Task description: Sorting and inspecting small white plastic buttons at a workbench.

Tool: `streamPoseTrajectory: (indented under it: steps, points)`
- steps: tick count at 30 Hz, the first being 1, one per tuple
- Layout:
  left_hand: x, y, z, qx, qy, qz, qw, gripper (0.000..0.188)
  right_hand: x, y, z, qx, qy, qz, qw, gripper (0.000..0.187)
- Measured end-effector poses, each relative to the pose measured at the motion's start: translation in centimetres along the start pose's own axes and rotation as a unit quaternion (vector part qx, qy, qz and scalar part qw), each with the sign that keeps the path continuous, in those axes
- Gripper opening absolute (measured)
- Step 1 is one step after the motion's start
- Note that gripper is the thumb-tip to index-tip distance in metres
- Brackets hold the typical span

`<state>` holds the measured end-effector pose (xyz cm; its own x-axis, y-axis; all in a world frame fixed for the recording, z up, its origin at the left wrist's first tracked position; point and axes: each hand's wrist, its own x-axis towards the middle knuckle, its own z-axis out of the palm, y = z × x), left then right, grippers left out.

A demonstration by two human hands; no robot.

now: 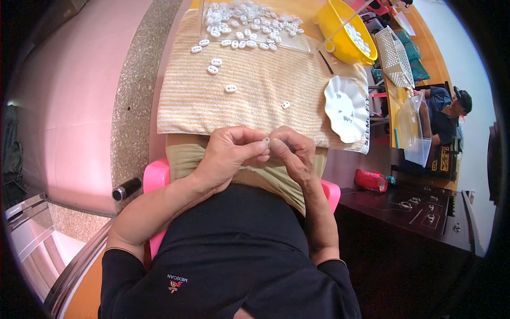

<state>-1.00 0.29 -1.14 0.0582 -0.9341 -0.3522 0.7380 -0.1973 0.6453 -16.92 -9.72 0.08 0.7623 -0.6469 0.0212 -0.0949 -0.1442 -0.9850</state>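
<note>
Both hands meet in front of me, just off the near edge of the towel. Between thumb and fingers, my left hand (229,153) pinches a small white plastic piece (266,141). My right hand (293,150) grips the same piece from the other side, and the fingertips hide most of it. A single white part with holes (286,105) lies on the striped towel (255,114) beyond the hands. Several oval white two-holed parts are farther off, one of them (230,88) apart from the others. To the right, a white wavy-rimmed dish (336,119) holds small dark bits.
A heap of white parts (247,18) covers the far side of the towel. Near a thin dark stick (326,63) stands a yellow basin (333,26) with more white parts. At right, another person (445,111) sits by a clear plastic bin (414,127) and a white perforated basket (394,56).
</note>
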Motion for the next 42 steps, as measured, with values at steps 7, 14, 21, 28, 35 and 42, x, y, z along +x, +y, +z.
streamPoseTrajectory:
  steps: [7, 14, 21, 28, 35, 42]
  points:
    - [0.1, -0.7, -0.3, 0.037, -0.014, 0.034, 0.999, 0.017, 0.0, -0.9, -0.1, -0.05, -0.01, 0.006, 0.999, 0.014]
    - [0.4, -0.9, -0.1, 0.041, -0.01, 0.013, 0.999, 0.017, -0.5, 0.1, -0.8, 0.045, -0.015, 0.043, 0.998, 0.013]
    - [0.3, -0.4, -0.1, 0.032, -0.017, 0.007, 0.999, 0.018, -0.4, 0.8, -1.2, 0.112, -0.024, 0.066, 0.991, 0.015]
    - [0.3, -0.5, -0.1, 0.017, -0.011, 0.001, 1.0, 0.016, -0.5, 0.6, -1.1, 0.118, -0.013, 0.082, 0.99, 0.015]
    - [0.4, -0.6, -0.2, 0.002, -0.009, -0.003, 1.0, 0.015, -0.4, 0.3, -0.9, 0.044, -0.007, 0.066, 0.997, 0.012]
    - [0.3, -0.3, -0.1, -0.008, -0.002, 0.004, 1.0, 0.014, -0.3, 0.1, -0.5, 0.04, 0.02, 0.089, 0.995, 0.011]
